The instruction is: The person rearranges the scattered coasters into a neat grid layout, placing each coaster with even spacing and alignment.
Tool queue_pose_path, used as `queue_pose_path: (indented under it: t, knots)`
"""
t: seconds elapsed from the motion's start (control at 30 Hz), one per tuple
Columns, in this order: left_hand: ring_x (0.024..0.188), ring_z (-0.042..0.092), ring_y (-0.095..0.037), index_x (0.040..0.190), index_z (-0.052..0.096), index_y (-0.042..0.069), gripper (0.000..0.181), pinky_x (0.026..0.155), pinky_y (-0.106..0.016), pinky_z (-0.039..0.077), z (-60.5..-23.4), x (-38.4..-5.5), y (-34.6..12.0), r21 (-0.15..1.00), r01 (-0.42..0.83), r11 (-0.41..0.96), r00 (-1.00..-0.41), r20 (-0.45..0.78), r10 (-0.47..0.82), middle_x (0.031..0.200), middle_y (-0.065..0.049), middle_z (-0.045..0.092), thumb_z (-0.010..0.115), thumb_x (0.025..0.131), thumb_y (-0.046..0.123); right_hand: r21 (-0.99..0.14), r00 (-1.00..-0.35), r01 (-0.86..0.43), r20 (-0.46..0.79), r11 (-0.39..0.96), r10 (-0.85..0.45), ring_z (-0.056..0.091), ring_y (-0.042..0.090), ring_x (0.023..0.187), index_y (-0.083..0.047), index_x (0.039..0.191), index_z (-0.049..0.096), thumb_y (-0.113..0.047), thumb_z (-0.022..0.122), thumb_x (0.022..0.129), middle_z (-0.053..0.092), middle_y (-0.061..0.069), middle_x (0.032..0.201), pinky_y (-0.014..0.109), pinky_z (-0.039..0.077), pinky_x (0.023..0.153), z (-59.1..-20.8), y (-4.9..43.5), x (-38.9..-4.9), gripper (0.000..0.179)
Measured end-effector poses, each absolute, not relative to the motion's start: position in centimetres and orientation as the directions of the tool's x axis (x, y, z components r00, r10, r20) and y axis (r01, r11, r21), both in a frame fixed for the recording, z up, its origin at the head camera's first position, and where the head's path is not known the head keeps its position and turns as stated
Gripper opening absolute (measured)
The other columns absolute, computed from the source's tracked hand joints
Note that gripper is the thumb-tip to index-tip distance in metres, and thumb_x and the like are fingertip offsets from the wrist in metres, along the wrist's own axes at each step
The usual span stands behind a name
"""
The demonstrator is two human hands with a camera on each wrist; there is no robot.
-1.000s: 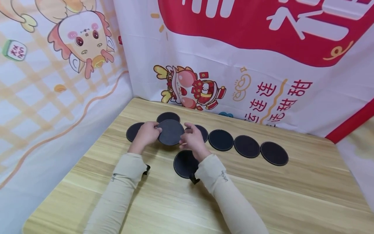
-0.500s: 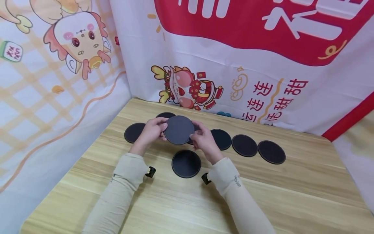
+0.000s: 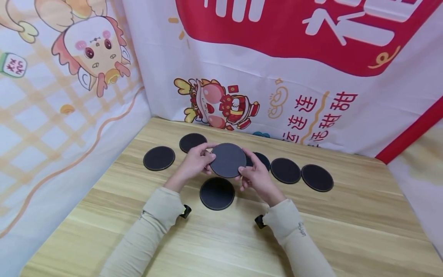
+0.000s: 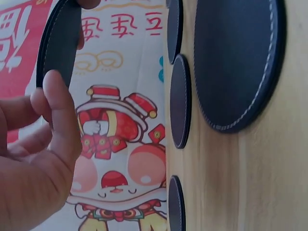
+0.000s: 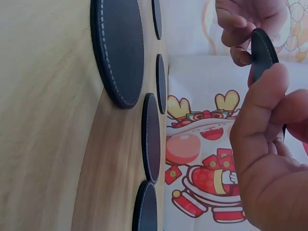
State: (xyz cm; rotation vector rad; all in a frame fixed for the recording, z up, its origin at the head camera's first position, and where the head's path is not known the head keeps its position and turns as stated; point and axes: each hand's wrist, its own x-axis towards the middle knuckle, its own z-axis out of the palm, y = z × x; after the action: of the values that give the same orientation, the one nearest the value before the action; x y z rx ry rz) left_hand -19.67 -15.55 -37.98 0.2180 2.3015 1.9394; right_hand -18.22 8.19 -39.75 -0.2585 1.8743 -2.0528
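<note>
Both hands hold up a round black coaster (image 3: 228,160) with a stitched rim, above the table. My left hand (image 3: 198,161) pinches its left edge, thumb on the near face. At the right edge, my right hand (image 3: 257,175) pinches it the same way. In the left wrist view the lifted coaster (image 4: 62,43) stands on edge, clear of the tabletop. Directly nearer the body, another black coaster (image 3: 217,193) lies flat on the wood. Part of a further coaster (image 3: 262,162) shows behind the right fingers, the rest hidden.
On the wooden table (image 3: 221,246), more coasters lie flat: one at far left (image 3: 159,158), one behind it (image 3: 193,142), and two on the right, an inner one (image 3: 285,170) and an outer one (image 3: 317,177). A printed cloth (image 3: 159,57) hangs along the back edge.
My right hand has come onto the coaster's right edge, where earlier only the left hand gripped it. Both hands have since carried it to the right, over the back row.
</note>
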Motion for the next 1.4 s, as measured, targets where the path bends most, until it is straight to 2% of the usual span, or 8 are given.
queue_pose_path:
  t: [0.1,0.23,0.4,0.7,1.07,1.4]
  knots:
    - [0.055,0.056,-0.017,0.151,0.046,0.01,0.052,0.056,-0.036,0.059,-38.1,-19.4,-14.9,0.986,0.017,0.166,-0.959,-0.031,0.281,0.079,-0.011,0.054,0.058,0.101,0.002,-0.987,-0.92,0.135,-0.094,-0.082,-0.38,0.051,0.02,0.05,-0.031,0.161,0.025,-0.002,0.053,0.103,0.068,0.02,0.082,0.034,0.056,0.055,-39.7,9.2,-17.7,0.07]
    - [0.053,0.055,-0.016,0.159,0.032,0.01,0.063,0.054,-0.032,0.057,-38.3,-18.9,-14.3,0.985,-0.003,0.174,-0.91,-0.074,0.409,0.079,-0.012,0.061,0.057,0.102,0.002,-0.982,-0.908,0.17,-0.125,-0.079,-0.4,0.052,0.019,0.051,-0.031,0.162,0.02,-0.005,0.053,0.104,0.069,0.016,0.08,0.035,0.057,0.057,-40.0,10.7,-16.9,0.072]
    - [0.049,0.051,-0.014,0.16,0.026,0.008,0.066,0.051,-0.03,0.054,-39.0,-18.2,-13.0,0.963,-0.029,0.269,-0.869,-0.157,0.469,0.073,-0.013,0.062,0.057,0.102,0.003,-0.973,-0.888,0.233,-0.209,-0.008,-0.41,0.052,0.016,0.05,-0.027,0.163,0.015,-0.004,0.052,0.104,0.068,0.012,0.074,0.035,0.057,0.057,-41.0,12.1,-15.9,0.073]
    - [0.045,0.05,-0.015,0.159,0.031,0.01,0.068,0.047,-0.032,0.054,-40.4,-16.6,-10.2,0.905,-0.09,0.417,-0.867,-0.278,0.415,0.067,-0.011,0.063,0.062,0.099,0.004,-0.956,-0.874,0.262,-0.293,0.13,-0.387,0.052,0.015,0.046,-0.014,0.162,0.009,0.002,0.052,0.101,0.059,0.01,0.063,0.034,0.055,0.051,-42.3,13.7,-14.3,0.076]
    - [0.046,0.05,-0.015,0.158,0.032,0.007,0.067,0.048,-0.033,0.056,-41.4,-16.4,-8.9,0.889,-0.062,0.454,-0.839,-0.293,0.459,0.066,-0.01,0.063,0.064,0.099,0.005,-0.939,-0.847,0.307,-0.344,0.154,-0.405,0.055,0.015,0.046,-0.017,0.157,0.018,0.0,0.054,0.1,0.059,0.009,0.063,0.034,0.056,0.051,-42.9,15.6,-14.0,0.069]
    - [0.054,0.055,-0.017,0.157,0.036,0.011,0.067,0.048,-0.032,0.055,-41.9,-16.6,-8.8,0.819,0.05,0.572,-0.802,-0.308,0.511,0.07,-0.005,0.06,0.065,0.096,0.002,-0.924,-0.797,0.342,-0.382,0.171,-0.468,0.058,0.016,0.046,-0.017,0.157,0.015,0.001,0.05,0.101,0.062,0.011,0.065,0.039,0.059,0.054,-42.9,17.1,-14.5,0.068]
